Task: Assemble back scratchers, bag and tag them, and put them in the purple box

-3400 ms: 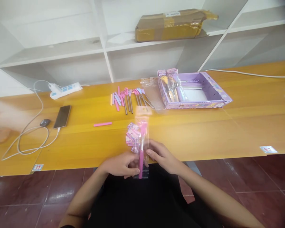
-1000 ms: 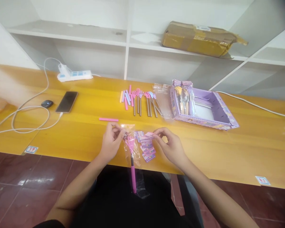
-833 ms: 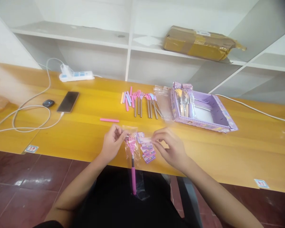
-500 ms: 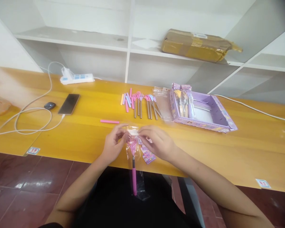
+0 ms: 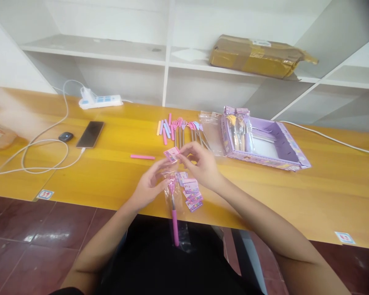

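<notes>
My right hand (image 5: 201, 166) pinches a small pink printed card (image 5: 171, 154) between thumb and fingers, above the top of a clear plastic bag (image 5: 178, 203). My left hand (image 5: 146, 186) grips that bag near its upper end, the fingertips close under the card. Inside the bag lies a pink back scratcher (image 5: 175, 227), its claw towards the hands and its handle hanging past the table edge over my lap. Beside the bag, several printed cards (image 5: 192, 192) are spread on the table. Behind the right hand are several back scratchers with metal rods (image 5: 182, 133), partly hidden.
Several coloured handle sleeves (image 5: 165, 130) lie left of the rods, and one pink sleeve (image 5: 142, 157) lies nearer. A purple box (image 5: 264, 160) holds bagged scratchers, with clear bags (image 5: 213, 133) beside it. At left are a phone (image 5: 90, 134), cable and power strip (image 5: 101, 101).
My right hand has risen from the bag's top and now shows a pink card's printed face. The left hand stays on the bag, and the loose cards are less covered.
</notes>
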Demonstrator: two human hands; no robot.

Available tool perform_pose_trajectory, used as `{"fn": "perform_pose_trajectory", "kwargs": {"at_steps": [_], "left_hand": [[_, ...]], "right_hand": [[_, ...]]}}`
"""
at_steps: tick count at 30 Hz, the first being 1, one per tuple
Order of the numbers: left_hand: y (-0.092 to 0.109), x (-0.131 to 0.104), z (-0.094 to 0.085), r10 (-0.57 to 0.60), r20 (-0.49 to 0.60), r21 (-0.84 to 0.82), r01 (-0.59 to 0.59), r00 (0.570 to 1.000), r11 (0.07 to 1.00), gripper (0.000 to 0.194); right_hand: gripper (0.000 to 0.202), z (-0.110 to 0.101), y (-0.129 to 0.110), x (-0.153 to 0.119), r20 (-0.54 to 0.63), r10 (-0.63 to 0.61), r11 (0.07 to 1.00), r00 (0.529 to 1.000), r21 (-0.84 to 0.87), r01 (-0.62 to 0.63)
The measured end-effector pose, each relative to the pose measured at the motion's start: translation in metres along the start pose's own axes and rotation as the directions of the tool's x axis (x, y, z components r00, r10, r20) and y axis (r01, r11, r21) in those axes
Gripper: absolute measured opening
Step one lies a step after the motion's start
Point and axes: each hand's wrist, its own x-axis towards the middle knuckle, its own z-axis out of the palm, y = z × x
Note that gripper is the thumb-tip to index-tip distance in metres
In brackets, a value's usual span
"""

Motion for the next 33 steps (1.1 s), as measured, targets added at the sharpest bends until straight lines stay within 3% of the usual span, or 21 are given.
{"fn": "perform_pose_trajectory", "kwargs": {"at_steps": [5, 13, 22, 33], "left_hand": [[0.004, 0.003, -0.001, -0.066, 0.006, -0.17, 0.066, 0.998, 0.983, 0.061], [0.014, 0.005, 0.001, -0.064, 0.027, -0.194, 0.068, 0.998, 0.979, 0.064], [0.014, 0.006, -0.002, -0.108, 0.06, -0.245, 0.12, 0.992, 0.962, 0.07], [0.007, 0.003, -0.006, -0.078, 0.005, -0.423, 0.072, 0.997, 0.903, 0.071]], "right_hand": [[0.022, 0.004, 0.008, 0.0, 0.013, 0.024, 1.0, 1.0, 0.007, -0.024], [0.016, -0.002, 0.013, 0.004, -0.008, -0.084, 0.985, 0.996, -0.149, 0.082], [0.011, -0.006, 0.009, 0.015, 0.054, -0.134, 0.975, 0.989, -0.17, 0.142], [0.01, -0.012, 0.001, 0.018, 0.159, -0.317, 0.91, 0.935, -0.226, 0.347]]}}
